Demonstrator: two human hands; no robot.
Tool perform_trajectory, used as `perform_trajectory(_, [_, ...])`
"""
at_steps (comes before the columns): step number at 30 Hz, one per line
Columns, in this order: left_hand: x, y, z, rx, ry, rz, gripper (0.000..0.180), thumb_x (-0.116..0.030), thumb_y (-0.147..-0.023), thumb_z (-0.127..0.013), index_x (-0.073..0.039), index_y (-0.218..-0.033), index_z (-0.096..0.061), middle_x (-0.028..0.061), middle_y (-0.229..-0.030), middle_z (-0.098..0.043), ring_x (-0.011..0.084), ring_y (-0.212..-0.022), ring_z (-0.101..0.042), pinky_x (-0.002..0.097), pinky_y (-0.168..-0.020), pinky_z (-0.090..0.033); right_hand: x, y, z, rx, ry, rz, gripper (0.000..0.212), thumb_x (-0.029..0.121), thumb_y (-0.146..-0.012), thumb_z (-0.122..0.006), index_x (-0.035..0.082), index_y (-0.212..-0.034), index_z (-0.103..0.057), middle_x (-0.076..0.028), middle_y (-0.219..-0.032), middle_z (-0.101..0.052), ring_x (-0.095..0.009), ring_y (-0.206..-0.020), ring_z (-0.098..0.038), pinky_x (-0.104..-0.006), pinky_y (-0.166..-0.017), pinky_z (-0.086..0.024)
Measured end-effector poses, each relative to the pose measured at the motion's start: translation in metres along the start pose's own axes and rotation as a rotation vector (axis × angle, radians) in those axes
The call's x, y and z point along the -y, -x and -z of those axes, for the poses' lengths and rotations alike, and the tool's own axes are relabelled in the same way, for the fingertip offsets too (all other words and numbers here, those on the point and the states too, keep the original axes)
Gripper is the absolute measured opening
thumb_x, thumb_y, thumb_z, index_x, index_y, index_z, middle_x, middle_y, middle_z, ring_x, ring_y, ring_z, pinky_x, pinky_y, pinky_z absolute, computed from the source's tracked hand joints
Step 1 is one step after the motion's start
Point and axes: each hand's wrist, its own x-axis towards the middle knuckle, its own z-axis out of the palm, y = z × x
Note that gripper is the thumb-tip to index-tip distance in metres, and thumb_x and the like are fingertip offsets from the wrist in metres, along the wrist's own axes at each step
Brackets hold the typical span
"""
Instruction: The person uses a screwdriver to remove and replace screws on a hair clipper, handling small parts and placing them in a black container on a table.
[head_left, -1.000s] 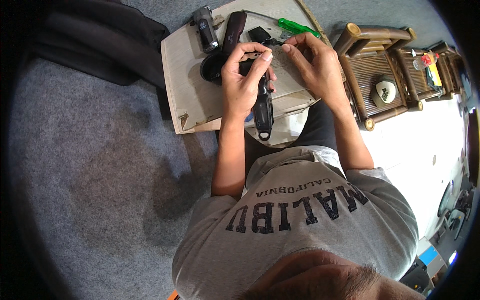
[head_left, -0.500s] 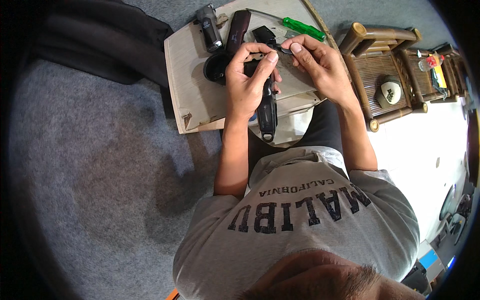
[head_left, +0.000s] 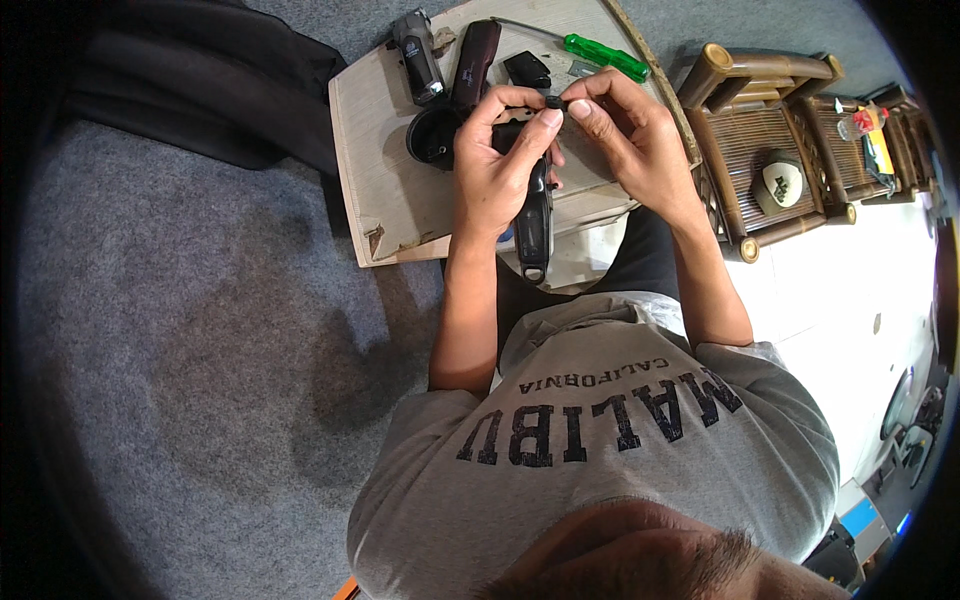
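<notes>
My left hand is closed around a black hair clipper casing, whose looped end points down toward my lap. Its thumb and index finger also meet at a small black part above the casing. From the other side, my right hand pinches that small part between thumb and fingertips. The two hands almost touch there, and the fingers hide much of the part. Just beyond the fingertips lies a black clipper piece on the small wooden table.
On the table stand a silver-and-black clipper, a maroon clipper cover, a round black cup and a green-handled screwdriver. A bamboo chair with a cap is at the right. Black cloth lies at the left.
My right hand has shifted slightly left, closer to my left fingertips. The small black part has turned and now looks shorter between the fingers. The casing stays nearly in place.
</notes>
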Motion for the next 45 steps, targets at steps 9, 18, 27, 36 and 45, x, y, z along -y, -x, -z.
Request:
perform_trajectory(9, [0.002, 0.000, 0.001, 0.025, 0.002, -0.014, 0.014, -0.010, -0.101, -0.071, 0.001, -0.108, -0.065, 0.0068, -0.094, -0.069, 0.0113, -0.069, -0.066, 0.0271, -0.051, -0.056, 0.009, 0.004, -0.001, -0.032, -0.148, -0.080, 0.021, 0.013, -0.102, -0.070, -0.002, -0.117, -0.070, -0.009, -0.100, -0.071, -0.014, -0.093, -0.067, -0.0299, -0.080, -0.054])
perform_trajectory(18, [0.001, -0.001, 0.001, 0.024, 0.010, -0.008, 0.013, -0.009, -0.100, -0.071, 0.000, -0.107, -0.065, 0.0067, -0.094, -0.069, 0.0115, -0.068, -0.066, 0.0269, -0.050, -0.056, 0.004, 0.005, -0.004, -0.022, 0.033, 0.145, 0.020, 0.007, -0.101, -0.069, -0.001, -0.120, -0.069, -0.011, -0.107, -0.074, -0.017, -0.091, -0.071, -0.0312, -0.079, -0.057])
perform_trajectory(27, [-0.001, 0.000, 0.002, 0.050, 0.045, 0.026, 0.013, -0.011, -0.100, -0.070, -0.001, -0.106, -0.066, 0.0068, -0.093, -0.069, 0.0122, -0.068, -0.067, 0.0267, -0.051, -0.057, 0.002, 0.007, -0.004, -0.042, -0.055, 0.126, 0.012, 0.001, -0.103, -0.064, -0.001, -0.114, -0.068, -0.008, -0.098, -0.071, -0.018, -0.084, -0.070, -0.0306, -0.075, -0.057])
perform_trajectory(36, [-0.006, 0.001, 0.004, 0.017, 0.100, 0.034, 0.010, -0.010, -0.100, -0.069, -0.002, -0.105, -0.067, 0.0054, -0.090, -0.068, 0.0122, -0.068, -0.067, 0.0264, -0.052, -0.058, 0.007, 0.004, -0.004, -0.038, 0.211, 0.270, 0.016, 0.002, -0.093, -0.076, 0.000, -0.108, -0.071, -0.011, -0.104, -0.070, -0.022, -0.089, -0.071, -0.0330, -0.076, -0.058])
perform_trajectory(45, [-0.005, 0.001, 0.001, 0.019, 0.039, -0.005, 0.009, -0.011, -0.099, -0.068, -0.003, -0.105, -0.067, 0.0052, -0.091, -0.069, 0.0118, -0.070, -0.067, 0.0260, -0.052, -0.057, 0.005, 0.006, -0.005, -0.062, 0.294, 0.286, 0.022, 0.008, -0.088, -0.083, 0.000, -0.105, -0.072, -0.010, -0.101, -0.071, -0.021, -0.085, -0.070, -0.0322, -0.072, -0.057])
